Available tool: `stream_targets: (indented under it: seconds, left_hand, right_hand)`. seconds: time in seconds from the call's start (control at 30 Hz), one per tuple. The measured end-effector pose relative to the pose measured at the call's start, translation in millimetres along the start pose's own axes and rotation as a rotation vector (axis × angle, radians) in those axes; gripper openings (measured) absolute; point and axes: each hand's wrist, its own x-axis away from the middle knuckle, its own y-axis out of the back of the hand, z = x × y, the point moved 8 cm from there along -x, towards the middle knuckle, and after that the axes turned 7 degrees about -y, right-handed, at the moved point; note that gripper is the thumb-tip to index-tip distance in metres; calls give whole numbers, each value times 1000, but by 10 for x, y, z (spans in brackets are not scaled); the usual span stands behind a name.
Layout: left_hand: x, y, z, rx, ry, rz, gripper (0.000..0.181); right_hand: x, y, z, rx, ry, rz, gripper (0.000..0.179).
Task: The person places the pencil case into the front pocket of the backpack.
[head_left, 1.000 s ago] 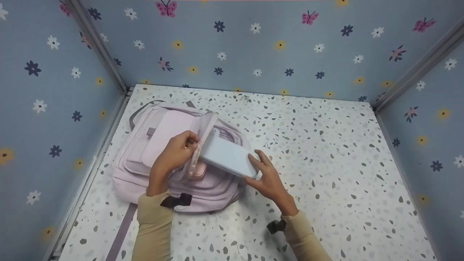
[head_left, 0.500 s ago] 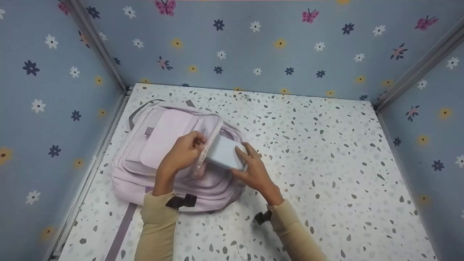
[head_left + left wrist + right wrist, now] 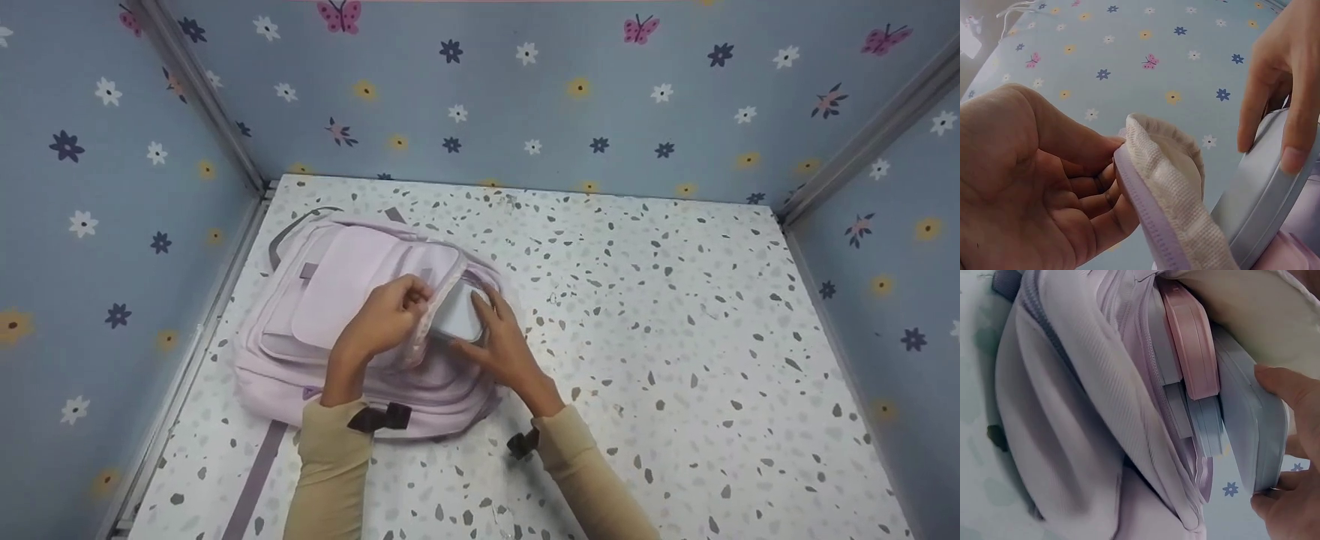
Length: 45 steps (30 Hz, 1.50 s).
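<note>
A pale lilac backpack (image 3: 341,289) lies on the speckled table with one pocket open. My left hand (image 3: 386,316) pinches the pocket's zippered edge (image 3: 1154,208) between thumb and fingers, holding it away from the bag. In my right hand (image 3: 508,351) is a pale blue-grey case (image 3: 1244,402) with rounded corners, gripped by its outer end. The case's inner end is inside the pocket, hidden behind the raised flap in the head view. Beside it in the pocket, the right wrist view shows a pink case (image 3: 1190,340) and several smaller grey or bluish boxes.
Blue panels (image 3: 555,97) with flowers and butterflies enclose the table at the back and both sides. A mauve strap (image 3: 255,480) runs from the bag toward the front edge. The speckled tabletop (image 3: 660,337) extends to the right of the bag.
My right hand has moved left and slightly up, sliding the blue-grey case deeper into the pocket. My left hand has shifted a little right with the pocket edge.
</note>
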Motion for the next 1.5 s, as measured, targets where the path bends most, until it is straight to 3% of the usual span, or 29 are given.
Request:
stream_targets:
  seconds: [0.13,0.27,0.53,0.7,0.97,1.23,1.5]
  left_hand:
    - [0,-13,9,6,3,1,21]
    - [5,-6,19,-13,-5,-15,21]
    - [-4,-4,4,-10,-1,-26,21]
    - [-6,0,5,-4,-7,-45,19]
    - [-6,-16,-72,13,-62,-78,17]
    - [-49,-120,-137,2,-60,-58,19]
    - [-50,-233,-141,-128,-58,-37,21]
  right_hand:
    - [79,69,-77,22,-65,-12,87]
    - [175,114,-98,28,-98,3,80]
    - [414,110,-54,-17,-36,55,58]
    - [470,53,-36,-2,-11,83,56]
    - [383,-80,112,33,10,58,56]
    - [184,-262,346,120,133,36,60]
    - [165,-200,163,2,38,94,56]
